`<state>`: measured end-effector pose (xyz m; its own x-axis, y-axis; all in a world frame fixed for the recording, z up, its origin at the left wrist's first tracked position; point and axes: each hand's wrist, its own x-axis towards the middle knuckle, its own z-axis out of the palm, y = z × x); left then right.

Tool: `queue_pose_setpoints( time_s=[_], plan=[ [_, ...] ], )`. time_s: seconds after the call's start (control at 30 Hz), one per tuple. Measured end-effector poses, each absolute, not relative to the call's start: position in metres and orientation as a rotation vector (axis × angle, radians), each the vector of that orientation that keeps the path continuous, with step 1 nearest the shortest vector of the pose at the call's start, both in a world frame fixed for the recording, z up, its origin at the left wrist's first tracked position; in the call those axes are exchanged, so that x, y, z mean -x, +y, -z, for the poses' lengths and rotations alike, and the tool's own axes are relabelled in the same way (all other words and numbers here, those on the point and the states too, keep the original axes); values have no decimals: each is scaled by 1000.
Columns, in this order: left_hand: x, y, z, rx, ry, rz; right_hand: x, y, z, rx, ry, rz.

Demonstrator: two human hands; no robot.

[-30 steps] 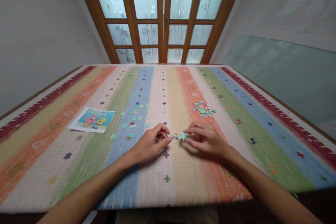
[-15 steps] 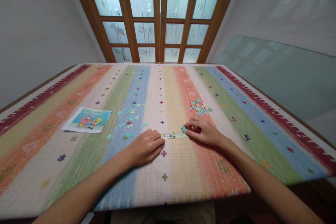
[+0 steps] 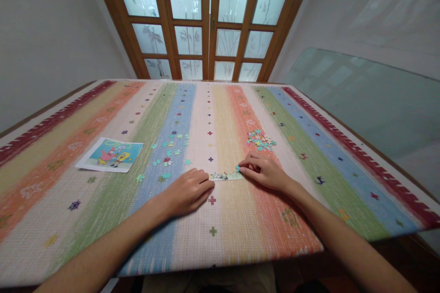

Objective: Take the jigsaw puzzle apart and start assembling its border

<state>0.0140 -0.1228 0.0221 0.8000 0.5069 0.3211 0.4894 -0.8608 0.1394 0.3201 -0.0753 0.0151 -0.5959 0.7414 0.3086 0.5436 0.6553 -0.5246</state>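
A narrow strip of joined jigsaw pieces (image 3: pixel 225 176) lies on the striped tablecloth in front of me. My left hand (image 3: pixel 193 189) rests at the strip's left end, its fingers curled together and covering that end. At the right end, my right hand (image 3: pixel 261 170) pinches a small teal jigsaw piece (image 3: pixel 238 169) between thumb and fingertips, at the strip's upper edge. Whether that piece is joined to the strip I cannot tell. Beyond the right hand sits a heap of loose jigsaw pieces (image 3: pixel 261 140).
More teal jigsaw pieces (image 3: pixel 166 176) are scattered singly left of centre. A cartoon picture sheet (image 3: pixel 112 155) lies further left. The striped tablecloth (image 3: pixel 233 229) covers the table, whose near edge is close to me. Wooden glazed doors (image 3: pixel 208 23) stand behind the table.
My right hand has brought the teal piece slightly down against the strip's right end. My left hand stays on the left end. The whole view has shifted a little.
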Motion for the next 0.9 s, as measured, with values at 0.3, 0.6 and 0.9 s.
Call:
queue_pose_setpoints(
  time_s=[0.3, 0.6, 0.9],
  plan=[
    [-16, -124, -19, -2971, 828, -541, -318, -77, -15, 1045, -2365, -510],
    [-16, -124, -20, -2975, 821, -529, -315, -80, -15, 1076, -2347, -482],
    [-16, -124, -18, -3008, 810, -523, -313, -82, -13, 1095, -2287, -507]
  ],
)
